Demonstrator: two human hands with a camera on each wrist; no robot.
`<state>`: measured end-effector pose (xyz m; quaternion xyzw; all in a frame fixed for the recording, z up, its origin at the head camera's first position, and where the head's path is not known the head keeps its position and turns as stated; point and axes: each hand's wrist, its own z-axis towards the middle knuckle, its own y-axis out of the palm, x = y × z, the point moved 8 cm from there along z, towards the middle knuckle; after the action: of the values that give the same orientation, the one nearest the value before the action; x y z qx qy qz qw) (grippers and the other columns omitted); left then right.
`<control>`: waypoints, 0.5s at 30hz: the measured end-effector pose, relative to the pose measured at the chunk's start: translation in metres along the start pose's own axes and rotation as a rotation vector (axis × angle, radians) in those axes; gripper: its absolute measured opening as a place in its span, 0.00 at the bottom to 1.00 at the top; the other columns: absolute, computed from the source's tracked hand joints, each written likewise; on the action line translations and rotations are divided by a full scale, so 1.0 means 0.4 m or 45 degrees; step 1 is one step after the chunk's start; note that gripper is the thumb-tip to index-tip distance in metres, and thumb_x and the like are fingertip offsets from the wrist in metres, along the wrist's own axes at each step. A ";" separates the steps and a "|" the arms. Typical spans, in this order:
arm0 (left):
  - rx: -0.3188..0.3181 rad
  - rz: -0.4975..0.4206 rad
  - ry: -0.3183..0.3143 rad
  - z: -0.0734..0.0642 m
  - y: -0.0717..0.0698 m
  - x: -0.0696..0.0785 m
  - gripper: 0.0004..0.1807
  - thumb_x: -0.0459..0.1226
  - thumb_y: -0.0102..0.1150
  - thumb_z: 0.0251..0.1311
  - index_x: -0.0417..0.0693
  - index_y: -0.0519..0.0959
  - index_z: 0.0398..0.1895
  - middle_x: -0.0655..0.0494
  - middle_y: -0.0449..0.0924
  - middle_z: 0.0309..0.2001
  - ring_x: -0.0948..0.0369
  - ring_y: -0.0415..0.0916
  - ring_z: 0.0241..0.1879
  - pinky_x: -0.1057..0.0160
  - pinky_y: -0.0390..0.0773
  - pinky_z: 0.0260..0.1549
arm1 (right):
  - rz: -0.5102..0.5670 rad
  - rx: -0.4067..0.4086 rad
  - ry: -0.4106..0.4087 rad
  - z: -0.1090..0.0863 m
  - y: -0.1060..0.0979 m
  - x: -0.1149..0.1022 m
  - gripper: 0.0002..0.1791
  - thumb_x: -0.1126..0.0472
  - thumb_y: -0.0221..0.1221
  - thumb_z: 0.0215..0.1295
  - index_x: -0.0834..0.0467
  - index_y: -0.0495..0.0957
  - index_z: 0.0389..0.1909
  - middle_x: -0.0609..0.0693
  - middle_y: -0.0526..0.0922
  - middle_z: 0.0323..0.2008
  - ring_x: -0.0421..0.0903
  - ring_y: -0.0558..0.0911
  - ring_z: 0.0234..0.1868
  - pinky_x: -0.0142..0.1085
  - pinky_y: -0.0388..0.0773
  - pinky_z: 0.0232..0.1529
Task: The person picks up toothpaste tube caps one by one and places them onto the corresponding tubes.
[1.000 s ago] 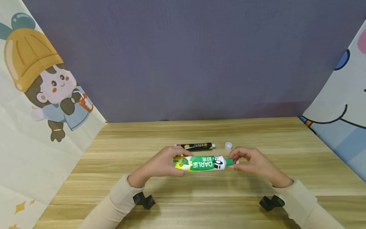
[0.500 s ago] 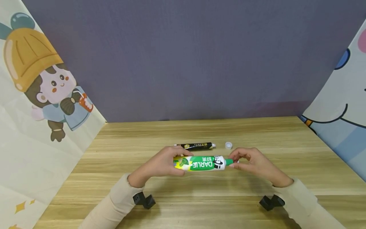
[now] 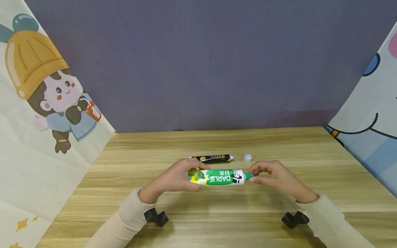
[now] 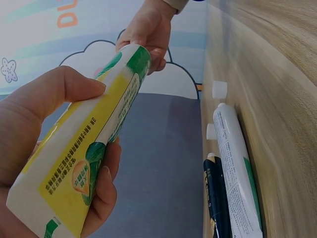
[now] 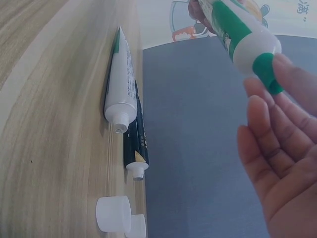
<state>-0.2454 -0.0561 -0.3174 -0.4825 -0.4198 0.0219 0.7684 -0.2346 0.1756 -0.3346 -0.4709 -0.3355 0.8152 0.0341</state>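
My left hand (image 3: 178,176) grips the body of a green, white and yellow DARLIE toothpaste tube (image 3: 220,177), thumb on one side and fingers on the other. The tube is held sideways above the table, its capped end to the right. There my right hand (image 3: 274,177) pinches the green cap (image 5: 266,73) between thumb and fingers. The cap sits at the tube's neck. In the right wrist view the other fingers are spread below the cap.
On the wooden table (image 3: 139,148) lie a black tube (image 3: 215,158) and a white tube (image 5: 120,84), both with uncapped nozzles. The held tube hides the white one in the head view. Two white caps stand near them, one a white cap (image 3: 247,157) at the back.
My right thumb and fingers have shifted slightly around the green cap. The left hand and the toothpaste tube stay almost where they were.
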 end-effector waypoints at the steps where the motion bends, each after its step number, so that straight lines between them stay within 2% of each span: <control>1: 0.002 -0.001 0.007 0.000 0.000 0.001 0.25 0.35 0.69 0.42 0.52 0.80 0.50 0.63 0.79 0.42 0.65 0.69 0.34 0.68 0.73 0.31 | -0.002 -0.001 0.005 0.000 0.000 0.000 0.06 0.66 0.64 0.57 0.53 0.81 0.34 0.41 0.82 0.30 0.37 0.78 0.32 0.33 0.75 0.32; 8: 0.000 -0.004 0.000 0.001 0.002 0.000 0.24 0.35 0.69 0.42 0.54 0.80 0.49 0.66 0.79 0.41 0.65 0.69 0.33 0.68 0.72 0.30 | 0.013 -0.006 0.018 -0.001 -0.001 0.001 0.08 0.68 0.64 0.56 0.53 0.81 0.35 0.38 0.82 0.30 0.38 0.79 0.32 0.33 0.75 0.33; 15: 0.003 -0.012 0.014 0.001 0.005 0.001 0.24 0.34 0.68 0.42 0.52 0.80 0.49 0.62 0.79 0.41 0.65 0.67 0.32 0.68 0.72 0.30 | 0.039 -0.028 -0.013 0.001 0.003 0.008 0.08 0.69 0.63 0.57 0.54 0.81 0.35 0.40 0.82 0.31 0.38 0.79 0.32 0.33 0.76 0.32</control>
<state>-0.2446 -0.0547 -0.3188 -0.4799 -0.4177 0.0161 0.7713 -0.2366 0.1757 -0.3375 -0.4724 -0.3373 0.8142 0.0146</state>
